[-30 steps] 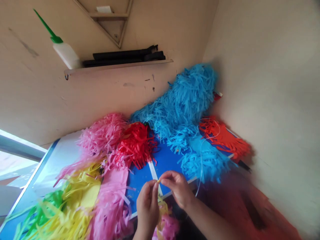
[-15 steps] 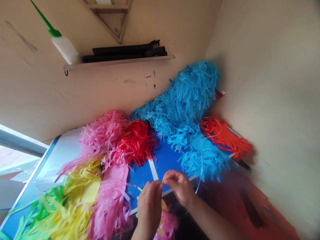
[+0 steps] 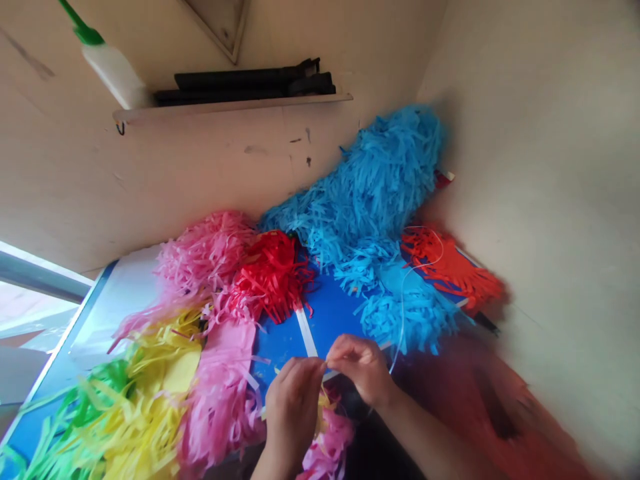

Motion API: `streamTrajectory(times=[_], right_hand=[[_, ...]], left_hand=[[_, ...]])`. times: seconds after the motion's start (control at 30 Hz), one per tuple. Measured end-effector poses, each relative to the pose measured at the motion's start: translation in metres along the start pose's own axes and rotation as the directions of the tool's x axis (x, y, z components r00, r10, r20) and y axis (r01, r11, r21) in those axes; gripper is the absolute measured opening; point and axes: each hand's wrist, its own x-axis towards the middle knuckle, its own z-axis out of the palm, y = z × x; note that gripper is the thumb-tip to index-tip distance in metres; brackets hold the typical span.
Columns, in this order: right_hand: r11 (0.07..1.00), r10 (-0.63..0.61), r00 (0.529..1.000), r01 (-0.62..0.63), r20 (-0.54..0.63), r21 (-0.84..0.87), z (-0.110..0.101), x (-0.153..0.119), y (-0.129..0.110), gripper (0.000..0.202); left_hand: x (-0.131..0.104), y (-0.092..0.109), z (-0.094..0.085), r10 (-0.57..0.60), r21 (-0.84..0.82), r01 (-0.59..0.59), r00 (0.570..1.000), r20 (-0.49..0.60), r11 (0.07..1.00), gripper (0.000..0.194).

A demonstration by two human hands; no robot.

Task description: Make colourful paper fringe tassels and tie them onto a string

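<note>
My left hand and right hand meet at the fingertips, both pinched narrow on a yellow strip, mostly hidden, by the table's near edge. Pink-and-yellow fringe hangs below. Beyond, the shelf bears a bottle; I can't tell its contents.

Wall shelf with a bottle and black objects
A white, green-nozzled bottle sits at the shelf's left end, beside dark, long objects; above hangs part of a triangular frame, and below, dark marks spot the wall.
</note>
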Motion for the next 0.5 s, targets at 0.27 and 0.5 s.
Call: streamTrajectory(times=[0.27, 0.5], right_hand=[[1.000, 0.004, 1.000, -0.004, -0.013, 0.027, 0.0015, -0.0009, -0.0038, 0.011], [0.999, -0.033, 0.999, 0.032, 0.012, 0.027, 0.0066, -0.0052, -0.0015, 0.008]], left_hand=[[0.0012, 0.0000, -0.0047, 0.046, -0.087, -0.042, 0.998, 0.037, 0.995, 0.014], [-0.0019, -0.0053, -0.0093, 0.014, 0.045, -0.015, 1.000, 0.010, 0.999, 0.014]])
